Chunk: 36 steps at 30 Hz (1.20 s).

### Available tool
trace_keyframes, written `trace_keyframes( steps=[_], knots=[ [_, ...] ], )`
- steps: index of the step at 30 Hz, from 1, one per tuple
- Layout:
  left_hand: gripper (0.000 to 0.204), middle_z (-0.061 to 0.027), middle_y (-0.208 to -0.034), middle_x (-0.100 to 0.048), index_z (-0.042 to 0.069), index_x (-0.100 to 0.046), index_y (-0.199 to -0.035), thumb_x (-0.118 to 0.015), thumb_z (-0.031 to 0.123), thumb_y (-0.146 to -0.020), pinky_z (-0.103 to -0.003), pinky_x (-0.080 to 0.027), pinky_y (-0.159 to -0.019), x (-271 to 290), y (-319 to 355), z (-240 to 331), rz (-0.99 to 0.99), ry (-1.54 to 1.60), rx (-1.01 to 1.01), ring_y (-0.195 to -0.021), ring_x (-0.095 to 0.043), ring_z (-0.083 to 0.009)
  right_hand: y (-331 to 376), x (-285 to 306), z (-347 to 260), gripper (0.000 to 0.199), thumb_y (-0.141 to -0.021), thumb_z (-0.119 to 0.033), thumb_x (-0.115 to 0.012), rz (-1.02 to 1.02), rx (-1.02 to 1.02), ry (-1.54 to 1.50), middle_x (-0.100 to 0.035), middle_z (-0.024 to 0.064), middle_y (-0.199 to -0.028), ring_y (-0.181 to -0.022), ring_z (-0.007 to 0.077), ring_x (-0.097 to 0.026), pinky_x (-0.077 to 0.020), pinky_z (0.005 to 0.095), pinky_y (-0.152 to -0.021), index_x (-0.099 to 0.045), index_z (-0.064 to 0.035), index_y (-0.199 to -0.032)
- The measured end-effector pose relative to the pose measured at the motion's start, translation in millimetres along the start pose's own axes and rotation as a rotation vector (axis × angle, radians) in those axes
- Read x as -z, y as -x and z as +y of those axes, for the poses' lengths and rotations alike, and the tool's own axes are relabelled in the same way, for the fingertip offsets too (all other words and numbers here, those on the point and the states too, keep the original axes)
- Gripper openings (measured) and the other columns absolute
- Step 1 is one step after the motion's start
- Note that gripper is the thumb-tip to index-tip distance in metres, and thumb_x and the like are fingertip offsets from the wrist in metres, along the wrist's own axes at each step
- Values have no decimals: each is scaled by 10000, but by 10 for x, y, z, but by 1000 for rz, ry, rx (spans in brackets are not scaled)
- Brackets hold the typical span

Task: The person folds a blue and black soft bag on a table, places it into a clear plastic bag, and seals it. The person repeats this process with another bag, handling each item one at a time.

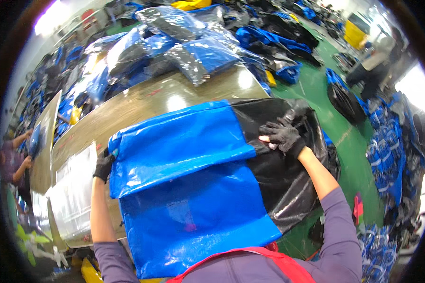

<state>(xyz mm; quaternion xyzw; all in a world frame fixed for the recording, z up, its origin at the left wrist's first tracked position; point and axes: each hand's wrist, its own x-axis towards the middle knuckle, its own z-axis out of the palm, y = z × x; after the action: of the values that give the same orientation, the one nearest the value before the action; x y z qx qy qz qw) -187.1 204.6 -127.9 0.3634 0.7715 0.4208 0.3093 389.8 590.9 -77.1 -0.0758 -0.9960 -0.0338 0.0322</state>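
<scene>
Blue sheet [193,212]: spread in front of the person over the near part of the desk [94,127], its lower edge close to the body.
Upper flap [179,141]: a blue layer folded over the sheet's far half, creased and glossy.
Black section [288,188]: adjoins the blue on its right, wrinkled and shiny.
Right hand [284,137]: dark-gloved, laid on the black section, fingers spread, grip loose and wide.
Left hand [104,165]: dark-gloved, touching the flap's left edge; its fingers are partly hidden, so I cannot tell how tight the grip is.
Clear film [73,193]: lies on the desk, left of the left hand.
Wrapped bundles [212,54]: blue and black, in clear plastic, heaped along the desk's far side.
Green floor [311,89]: shows beyond the black section.
Tied blue stacks [385,141]: at far right.
Co-worker [16,160]: at the left rim, arms reaching toward a board.
</scene>
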Motion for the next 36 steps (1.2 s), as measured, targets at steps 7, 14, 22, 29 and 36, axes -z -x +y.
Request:
trace_keyframes(
  steps=[7, 14, 22, 29, 36],
  knots=[
    [698, -184, -1400, -456, 98, -474, -1351, -677, 461, -790, -459, -259, -1110, -1741, 168, 2153, 18, -686, -492, -1329, -376, -350, -282, 287, -82, 508, -811, -400, -562, -357, -16, -46, -441, 95, -1445, -1310, 370, -412, -290, 563, -1067, -559, -239, -1293],
    [768, -156, -1507, -321, 234, -465, -1389, -598, 640, -750, -635, -52, -1118, -3001, -13, 1469, -1, -828, -944, -1417, -199, -402, -7, 140, 266, 590, -920, -493, -488, 86, -714, -86, -415, 190, -1438, -1365, 378, -318, -162, 464, -1155, -468, -132, -1386],
    [627, -144, -1543, -262, 238, -457, -1398, -559, 516, -845, -590, -83, -1127, -2351, 175, 1869, -149, -1116, -364, -1437, -165, -384, 1123, 1107, -1183, 795, -698, -487, -684, -254, -146, -378, -469, 170, -1386, -1309, 414, -396, -218, 587, -1099, -460, -167, -1391],
    [817, -238, -1504, -255, 199, -531, -1316, -646, 672, -660, -701, -172, -1040, -3580, 408, 2278, -372, -711, -1259, -1371, -236, -482, 1174, 657, -1542, 134, -761, -264, -656, 165, 63, -304, -667, 73, -798, -900, 330, -655, -407, 625, -949, -679, -161, -845],
    [466, -199, -1422, -418, 80, -491, -1337, -493, 335, -946, -525, -289, -1095, -3240, 460, 1838, -493, -464, -676, -1327, -380, -345, -541, 659, -571, 438, -867, -523, -504, -151, -359, -363, -663, 179, -1071, -941, 363, -650, -511, 474, -826, -694, -174, -1051]
  ],
)
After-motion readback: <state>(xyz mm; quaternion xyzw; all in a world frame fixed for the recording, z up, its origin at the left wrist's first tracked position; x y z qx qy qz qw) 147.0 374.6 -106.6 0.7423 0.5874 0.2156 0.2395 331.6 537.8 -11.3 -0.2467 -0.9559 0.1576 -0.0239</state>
